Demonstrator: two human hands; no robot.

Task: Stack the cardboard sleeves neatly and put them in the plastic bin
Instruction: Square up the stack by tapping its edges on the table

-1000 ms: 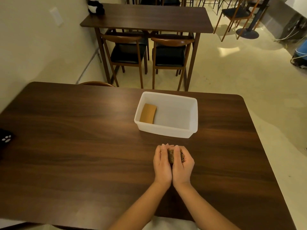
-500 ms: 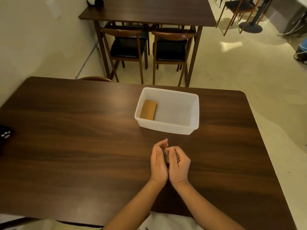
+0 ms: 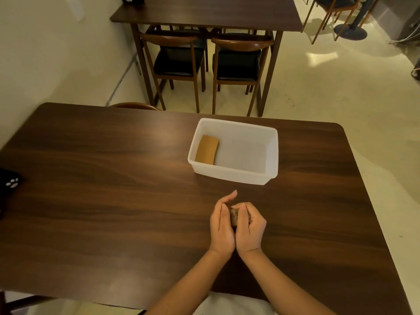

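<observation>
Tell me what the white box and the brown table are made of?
The bin looks like thin plastic, milky and see-through: the table's dark colour shows faintly through its walls. The table looks like wood or a wood-look laminate, smooth with a soft shine; grain streaks run along it, but the picture cannot settle which.

Bare forearms, white garment (image 3: 234, 305) below

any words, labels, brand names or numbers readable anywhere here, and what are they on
None: no readable text in this view.
The cardboard sleeves between the hands and the sleeves in the plastic bin show no print.
The dark object at the table's left edge bears only a white paw-print mark, no letters.
</observation>
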